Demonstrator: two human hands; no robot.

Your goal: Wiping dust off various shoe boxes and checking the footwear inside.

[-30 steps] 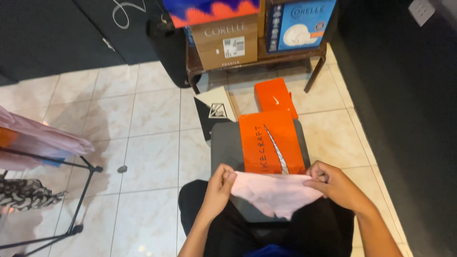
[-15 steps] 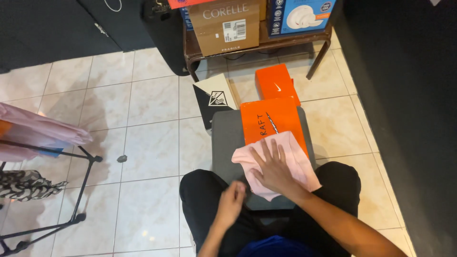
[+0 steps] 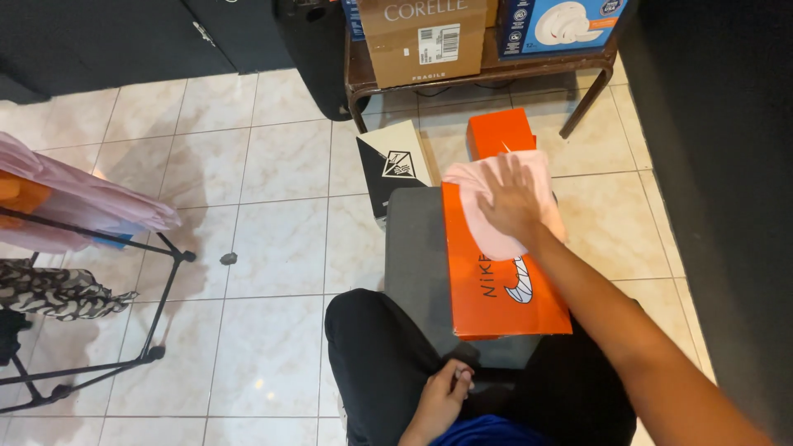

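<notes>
The pink cloth [image 3: 496, 206] is lying on the far end of the orange shoebox [image 3: 496, 281], whose long axis is running near to far across the grey stool [image 3: 417, 264]. The right hand [image 3: 512, 202] is pressing it flat, fingers spread wide. The left hand [image 3: 442, 396] is resting curled on the lap, holding nothing visible.

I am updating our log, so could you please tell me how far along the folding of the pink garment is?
Done: the pink cloth garment lies folded small on the orange cardboard shoe box. In hand: the right hand presses it flat; the left hand rests on the lap. Left: garments draped on the black rack.
</notes>
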